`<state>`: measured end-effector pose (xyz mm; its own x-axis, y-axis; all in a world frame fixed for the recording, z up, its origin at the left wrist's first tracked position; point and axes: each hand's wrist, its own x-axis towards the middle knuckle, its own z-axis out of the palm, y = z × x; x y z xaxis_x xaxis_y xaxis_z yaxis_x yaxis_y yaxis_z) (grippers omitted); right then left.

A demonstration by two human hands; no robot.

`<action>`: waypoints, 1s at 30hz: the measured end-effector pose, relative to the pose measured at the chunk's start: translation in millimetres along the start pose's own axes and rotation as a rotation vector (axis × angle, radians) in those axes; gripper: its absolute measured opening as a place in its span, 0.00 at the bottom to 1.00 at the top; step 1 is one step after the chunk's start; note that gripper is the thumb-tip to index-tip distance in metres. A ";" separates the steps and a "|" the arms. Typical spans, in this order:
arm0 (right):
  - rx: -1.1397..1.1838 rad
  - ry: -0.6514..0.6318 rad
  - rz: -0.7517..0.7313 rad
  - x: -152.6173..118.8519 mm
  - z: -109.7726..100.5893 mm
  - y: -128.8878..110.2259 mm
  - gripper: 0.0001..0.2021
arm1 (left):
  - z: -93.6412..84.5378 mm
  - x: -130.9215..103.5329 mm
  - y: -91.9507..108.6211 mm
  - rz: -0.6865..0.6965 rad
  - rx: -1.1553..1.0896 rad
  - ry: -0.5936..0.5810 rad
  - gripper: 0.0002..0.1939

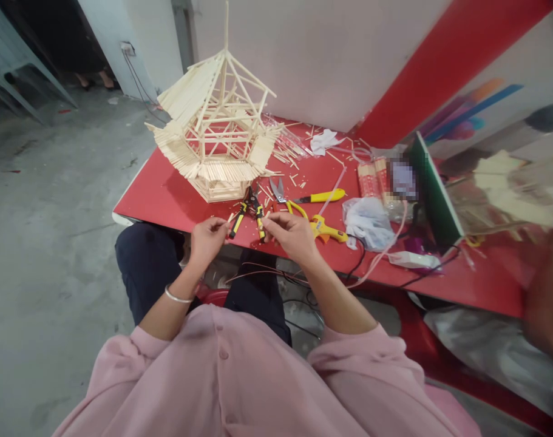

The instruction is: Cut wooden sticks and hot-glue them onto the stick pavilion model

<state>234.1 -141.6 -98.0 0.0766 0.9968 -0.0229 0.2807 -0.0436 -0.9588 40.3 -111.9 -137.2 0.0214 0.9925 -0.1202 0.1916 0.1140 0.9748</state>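
Note:
My left hand [209,241] is closed in a pinch on a short wooden stick [231,218] at the table's front edge. Opposite it, my right hand [291,233] pinches another small piece of wooden stick [266,215] between thumb and fingers. Between the two hands lie black-and-yellow pliers [244,212], handles spread towards me. Just beyond them stands a pavilion model [226,158] built of pale sticks, its roof partly covered and partly bare frame.
Right of my hands lie scissors [280,191], a yellow utility knife [322,196], a yellow glue gun [327,229] and a crumpled plastic bag [369,221]. Stick packs [371,182] lean near a green board [435,191]. Cables hang below the red table [139,194]. Another person's blurred arm [549,291] is at right.

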 end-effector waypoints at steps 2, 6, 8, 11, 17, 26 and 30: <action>0.023 0.000 0.011 -4.3 -0.6 6.5 0.11 | -4.7 17.1 -3.3 0.108 0.330 0.081 0.06; 0.090 -0.018 0.088 -12.3 14.1 22.0 0.13 | -9.3 36.0 -6.9 0.169 0.613 0.121 0.06; 0.096 0.018 0.073 -15.2 25.6 26.1 0.15 | -8.3 31.3 -3.4 0.202 0.552 0.142 0.07; -0.018 0.147 -0.098 -18.8 40.9 27.9 0.13 | -1.5 8.7 7.4 0.261 0.267 0.101 0.10; -0.320 0.251 -0.371 -28.3 46.9 27.0 0.14 | 27.5 -29.0 14.3 0.103 -0.281 -0.083 0.10; -0.316 0.242 -0.441 -37.9 31.0 17.0 0.11 | 43.0 -34.5 22.9 -0.060 -0.546 -0.076 0.18; -0.553 0.213 -0.423 -29.0 -28.2 32.6 0.13 | 17.3 -28.3 42.7 0.004 -0.570 -0.035 0.17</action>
<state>268.0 -173.8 -120.7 0.0229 0.9036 0.4277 0.7654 0.2594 -0.5890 64.9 -135.9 -95.4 0.0554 0.9920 -0.1135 -0.3675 0.1260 0.9214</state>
